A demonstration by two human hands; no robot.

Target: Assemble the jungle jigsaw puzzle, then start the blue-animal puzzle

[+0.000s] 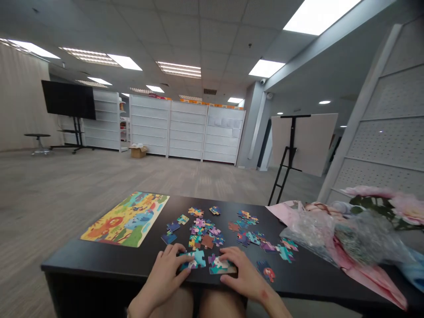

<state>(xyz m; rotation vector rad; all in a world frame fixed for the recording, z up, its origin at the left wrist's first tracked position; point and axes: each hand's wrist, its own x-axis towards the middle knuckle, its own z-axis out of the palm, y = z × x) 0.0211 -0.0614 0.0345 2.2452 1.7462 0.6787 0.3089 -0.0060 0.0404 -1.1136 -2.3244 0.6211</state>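
Near the front edge of the black table, my left hand [169, 268] has its fingers curled over a teal jigsaw puzzle piece [199, 258], which lies flat. Across a small gap, my right hand [243, 270] holds another puzzle piece [215, 266] with white and green print between thumb and fingers. Part of each piece is hidden beneath the fingers. Just beyond my hands lies a loose cluster of puzzle pieces [208, 241] in purple, brown and yellow. More pieces [253, 237] spread to the right, and a dark piece with a red figure [268, 273] is beside my right hand.
A colourful animal picture sheet [127, 221] lies on the table's left side. Crinkled clear plastic [308, 229], pink wrapping and flowers [407, 207] crowd the right end. Past the table stand an easel with a board [311, 143], white shelves [187, 130] and a screen [69, 99].
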